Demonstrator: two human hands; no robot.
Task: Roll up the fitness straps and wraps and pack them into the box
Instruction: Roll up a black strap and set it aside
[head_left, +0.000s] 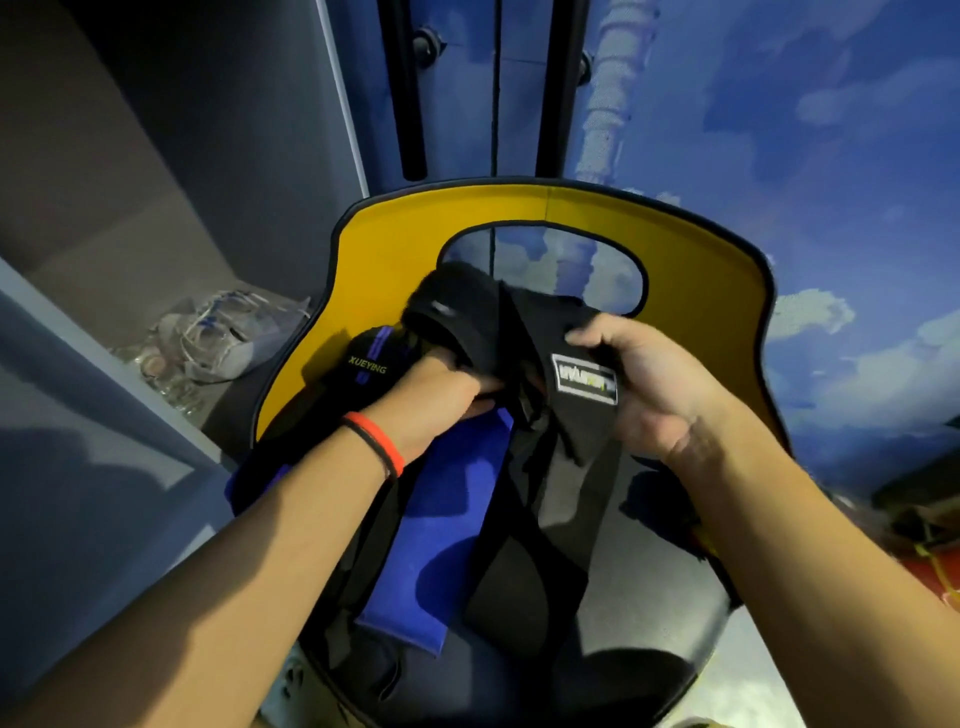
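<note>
Nearby: chair with yellow back (395, 228), its dark seat bearing the pile; cloud-painted blue wall (805, 156) behind.

Left hand (441, 395), red wristband (379, 441) at the wrist, fingers curled round a black wrap (447, 306).

Right hand (649, 384), thumb and fingers pinching a labelled black strap (582, 384).

Blue wrap (447, 509) and "XUEYING" wrap (363, 364) lie beneath, on the seat.

Shelf compartment (119, 249), left: crumpled clear plastic bags (218, 338).

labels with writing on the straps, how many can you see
2. A XUEYING label on the black and blue strap beside the left hand; a white-edged label on the black strap both hands grip, next to the right hand. Folds may hide more.
</note>
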